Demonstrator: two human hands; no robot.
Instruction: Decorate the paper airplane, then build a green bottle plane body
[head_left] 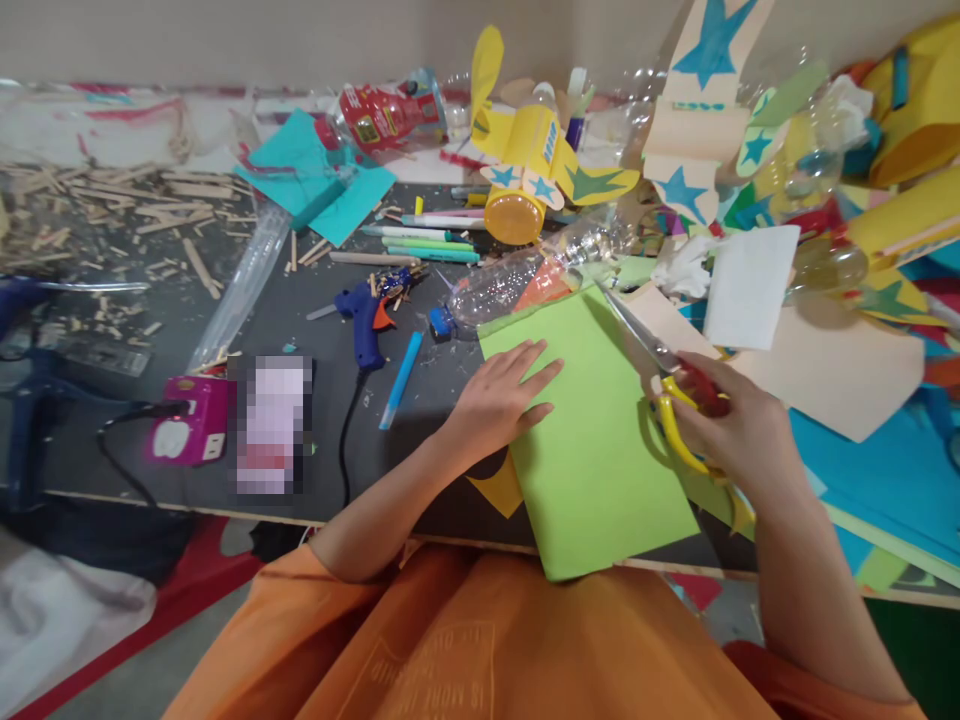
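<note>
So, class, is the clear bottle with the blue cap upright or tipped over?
Tipped over: the clear bottle lies on its side, its blue cap pointing toward the nearby glue gun.

**Room at nine o'clock**

From the green sheet [600, 460], bare tabletop [328, 375] beyond the left hand [499, 392] is crossed by a cable [343, 432]; a bottle [491, 296] blocks eleven, scissors [643, 336] two, peach paper [840, 370] three. Gaps at one look tight, though blurred.

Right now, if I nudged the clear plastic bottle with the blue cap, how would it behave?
The bottle would probably roll, since it lies on its side and looks rounded. It's likely light for its size, with no liquid visible inside. The lime-green paper sheet at its near side might hinder rolling toward you.
</note>
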